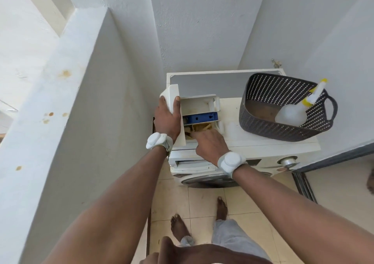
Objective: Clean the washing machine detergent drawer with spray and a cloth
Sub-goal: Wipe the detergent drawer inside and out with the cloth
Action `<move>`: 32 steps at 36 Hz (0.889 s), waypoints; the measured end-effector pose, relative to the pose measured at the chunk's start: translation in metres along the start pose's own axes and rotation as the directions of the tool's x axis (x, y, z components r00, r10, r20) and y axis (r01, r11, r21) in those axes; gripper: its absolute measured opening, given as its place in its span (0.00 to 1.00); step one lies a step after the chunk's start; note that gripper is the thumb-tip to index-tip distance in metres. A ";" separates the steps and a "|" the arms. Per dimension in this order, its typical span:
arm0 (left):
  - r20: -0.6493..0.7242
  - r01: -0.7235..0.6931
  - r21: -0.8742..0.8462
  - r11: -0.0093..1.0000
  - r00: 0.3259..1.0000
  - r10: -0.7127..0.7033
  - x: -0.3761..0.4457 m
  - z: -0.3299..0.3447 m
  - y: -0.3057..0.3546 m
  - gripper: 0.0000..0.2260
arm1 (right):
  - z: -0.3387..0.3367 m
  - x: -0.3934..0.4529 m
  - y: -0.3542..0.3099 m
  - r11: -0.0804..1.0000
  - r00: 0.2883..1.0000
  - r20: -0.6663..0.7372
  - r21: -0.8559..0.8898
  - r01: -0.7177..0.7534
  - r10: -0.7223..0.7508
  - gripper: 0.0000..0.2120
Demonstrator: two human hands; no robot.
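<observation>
Wiping step under way: left hand (pixel 168 118) is gripping the detergent drawer (pixel 194 112) by its front panel at the washing machine (pixel 263 142) top's front-left corner, long axis running L-R, panel pointing left. Right hand (pixel 210 142) is pressing a yellow cloth (pixel 199 126) into the near compartment, fingers hidden. Next, probably: blue compartment. Spray bottle (pixel 291 114) is lying in the basket (pixel 261 122).

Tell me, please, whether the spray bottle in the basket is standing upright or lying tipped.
Tipped: the spray bottle lies slanted inside the dark basket, its yellow nozzle leaning on the rim.

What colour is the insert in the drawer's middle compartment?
Blue, seen in the head view: the insert sits inside the white detergent drawer.
</observation>
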State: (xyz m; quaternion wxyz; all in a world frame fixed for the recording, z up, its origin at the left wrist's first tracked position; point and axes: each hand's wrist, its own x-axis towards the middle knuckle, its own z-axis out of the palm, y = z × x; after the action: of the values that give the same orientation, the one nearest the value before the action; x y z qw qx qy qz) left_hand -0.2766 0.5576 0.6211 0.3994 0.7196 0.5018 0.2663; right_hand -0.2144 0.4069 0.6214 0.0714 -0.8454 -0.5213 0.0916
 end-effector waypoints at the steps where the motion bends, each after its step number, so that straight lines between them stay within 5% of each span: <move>1: -0.006 0.004 -0.001 1.000 1.000 -0.004 0.001 -0.002 0.000 0.32 | -0.004 0.001 0.005 0.996 0.999 0.044 -0.086 -0.028 0.032 0.14; 5: 0.001 -0.004 -0.017 1.000 1.000 0.004 0.001 0.000 -0.001 0.31 | -0.008 0.000 0.023 0.977 0.987 0.102 -0.187 -0.100 0.121 0.11; 11: -0.024 -0.014 -0.034 0.999 1.000 0.013 0.002 -0.002 0.002 0.30 | 0.003 0.011 0.011 0.865 0.909 0.196 0.286 -0.413 0.369 0.20; 16: -0.028 -0.025 -0.036 0.999 0.999 0.024 -0.005 -0.004 0.006 0.29 | 0.018 0.006 -0.005 0.763 0.891 0.112 0.476 -0.437 0.440 0.19; 23: -0.048 -0.069 0.023 0.997 0.996 0.070 -0.004 0.001 0.002 0.30 | 0.036 0.001 -0.001 0.881 0.946 -0.035 0.376 -0.286 0.322 0.24; 27: -0.050 -0.063 0.022 0.998 0.997 0.064 0.000 0.003 -0.001 0.31 | 0.034 0.007 -0.019 0.941 0.993 -0.082 0.333 -0.058 0.091 0.23; 32: -0.052 -0.068 0.021 0.997 0.996 0.069 0.007 0.002 -0.003 0.31 | 0.043 0.008 -0.011 0.928 0.988 -0.091 0.340 0.150 -0.126 0.35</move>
State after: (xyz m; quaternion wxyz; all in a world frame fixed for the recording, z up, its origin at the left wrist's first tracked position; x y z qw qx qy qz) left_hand -0.2741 0.5638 0.6174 0.3698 0.7328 0.4898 0.2937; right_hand -0.2301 0.4196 0.5807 0.2426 -0.7835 -0.5526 0.1478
